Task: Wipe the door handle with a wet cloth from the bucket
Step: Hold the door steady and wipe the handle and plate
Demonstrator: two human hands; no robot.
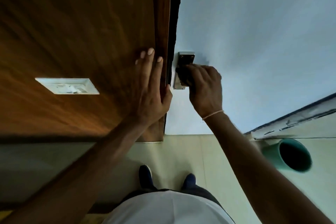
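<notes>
A metal door handle plate (185,56) is fixed to the pale blue door (254,32) near its left edge. My right hand (205,87) is closed over the handle, pressing a dark cloth (182,74) against it; most of the cloth and the lever are hidden under my fingers. My left hand (151,87) lies flat with fingers spread on the brown wooden frame (81,32), the thumb hooked around the frame's edge. A teal bucket (289,156) stands on the floor at the lower right; its inside looks dark.
A white switch plate (67,86) sits on the wooden panel to the left. Pale floor tiles (181,151) lie below, with my two dark blue shoes (145,174) on them. A skirting runs along the wall at right (294,120).
</notes>
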